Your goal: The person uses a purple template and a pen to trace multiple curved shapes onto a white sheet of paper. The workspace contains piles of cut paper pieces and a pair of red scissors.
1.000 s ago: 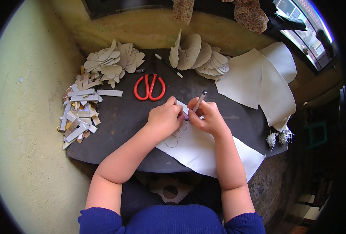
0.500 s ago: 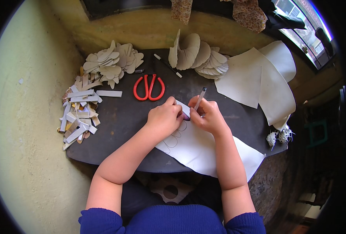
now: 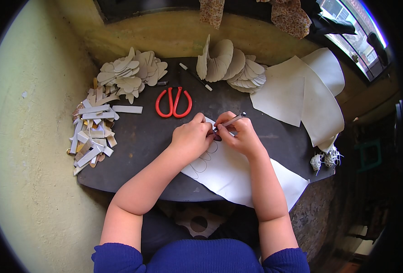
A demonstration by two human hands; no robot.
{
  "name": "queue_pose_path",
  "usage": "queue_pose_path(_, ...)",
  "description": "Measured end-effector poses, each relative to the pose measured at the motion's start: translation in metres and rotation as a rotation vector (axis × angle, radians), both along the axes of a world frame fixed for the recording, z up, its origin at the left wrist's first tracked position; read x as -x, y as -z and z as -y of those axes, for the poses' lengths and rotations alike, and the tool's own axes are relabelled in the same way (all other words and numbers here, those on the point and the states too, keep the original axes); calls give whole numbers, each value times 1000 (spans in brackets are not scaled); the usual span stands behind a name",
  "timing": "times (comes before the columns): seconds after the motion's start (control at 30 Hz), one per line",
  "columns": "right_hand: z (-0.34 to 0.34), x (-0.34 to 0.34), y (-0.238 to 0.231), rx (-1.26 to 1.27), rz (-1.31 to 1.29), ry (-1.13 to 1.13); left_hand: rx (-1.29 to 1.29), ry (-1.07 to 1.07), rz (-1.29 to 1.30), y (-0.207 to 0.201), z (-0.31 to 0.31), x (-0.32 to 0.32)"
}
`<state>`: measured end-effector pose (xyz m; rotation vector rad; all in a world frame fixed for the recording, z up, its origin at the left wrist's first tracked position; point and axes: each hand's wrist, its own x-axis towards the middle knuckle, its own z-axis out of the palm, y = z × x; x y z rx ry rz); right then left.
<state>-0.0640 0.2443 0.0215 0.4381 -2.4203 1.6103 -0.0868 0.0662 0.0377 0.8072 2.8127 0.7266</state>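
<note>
A white sheet [image 3: 238, 177] lies slantwise on the dark table in front of me, with several rounded outlines drawn along its left edge. My left hand [image 3: 192, 138] is closed at the sheet's upper end, its fingertips on a small dark purple piece [image 3: 217, 137] that lies flat on the white. Most of that piece is hidden by the fingers. In my right hand [image 3: 239, 135] is a pen [image 3: 234, 119], pinched and tilted with its upper end to the right. Its tip is at the dark piece's edge, close to my left fingertips.
Red-handled scissors [image 3: 173, 103] lie beyond my hands, near a black-and-white marker [image 3: 195, 77]. Piles of cut pale petal shapes [image 3: 131, 73] and strips [image 3: 92, 132] sit at left. Stacked rounded pieces [image 3: 231, 63] and larger pale sheets [image 3: 297, 91] occupy the far right.
The pen in my right hand has gone from nearly upright to leaning right, and the right fingers have shifted closer to the left ones. My left hand and the sheet stay put.
</note>
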Motion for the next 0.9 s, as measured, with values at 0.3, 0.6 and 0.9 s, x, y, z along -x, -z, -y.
queue_pose_path(0.3, -5, -4, -5, -72, 29, 24, 0, 2, -1, -2, 1, -1)
queue_pose_path(0.6, -5, -8, -10, -72, 76, -5, -17, -2, -3, 1, 1, 0)
queue_pose_path(0.9, -2, -9, -10, -72, 2, -63, -16, -5, 53, -4, 1, -1)
